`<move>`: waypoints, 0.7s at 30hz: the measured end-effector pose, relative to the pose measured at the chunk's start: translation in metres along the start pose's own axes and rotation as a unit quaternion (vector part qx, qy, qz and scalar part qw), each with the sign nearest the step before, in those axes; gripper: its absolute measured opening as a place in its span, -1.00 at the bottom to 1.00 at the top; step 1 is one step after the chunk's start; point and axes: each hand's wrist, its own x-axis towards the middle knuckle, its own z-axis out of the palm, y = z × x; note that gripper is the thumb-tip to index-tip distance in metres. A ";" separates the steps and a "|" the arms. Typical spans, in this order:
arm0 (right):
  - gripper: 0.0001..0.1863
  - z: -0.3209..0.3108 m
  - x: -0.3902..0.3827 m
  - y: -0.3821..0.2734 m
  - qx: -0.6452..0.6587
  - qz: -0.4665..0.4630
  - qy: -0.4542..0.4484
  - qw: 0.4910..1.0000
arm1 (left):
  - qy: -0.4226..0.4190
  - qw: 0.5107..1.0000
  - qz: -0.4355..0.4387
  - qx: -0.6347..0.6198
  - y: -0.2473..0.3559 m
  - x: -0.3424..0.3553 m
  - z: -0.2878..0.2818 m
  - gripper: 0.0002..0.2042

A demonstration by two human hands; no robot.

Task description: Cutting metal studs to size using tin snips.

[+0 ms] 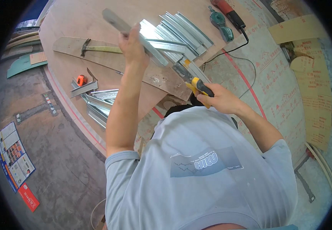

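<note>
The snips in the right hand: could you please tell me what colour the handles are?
Yellow and black, on the snips in the head view.

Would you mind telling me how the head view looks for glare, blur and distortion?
Head view: bright glare on the stacked metal channels; the raised strip in the left hand is motion-blurred; the right hand on the yellow-handled snips is sharp; fisheye bends the plywood board edges.

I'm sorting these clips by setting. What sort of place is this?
Probably a building site or fit-out workshop. Cut metal strips lie piled on a plywood sheet on the concrete floor, with a hammer and power tool nearby.
</note>
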 end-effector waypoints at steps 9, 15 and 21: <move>-0.60 0.013 -0.003 -0.026 -0.046 0.011 -0.015 0.999 | 0.050 0.997 -0.029 -0.052 0.004 -0.038 -0.012 -0.65; -0.59 0.026 -0.006 -0.022 -0.069 -0.010 0.020 0.997 | 0.052 0.995 -0.022 -0.082 0.003 -0.047 -0.020 -0.65; -0.60 0.033 -0.007 -0.024 -0.068 0.004 0.020 0.997 | 0.050 0.994 -0.033 -0.092 0.007 -0.056 -0.021 -0.65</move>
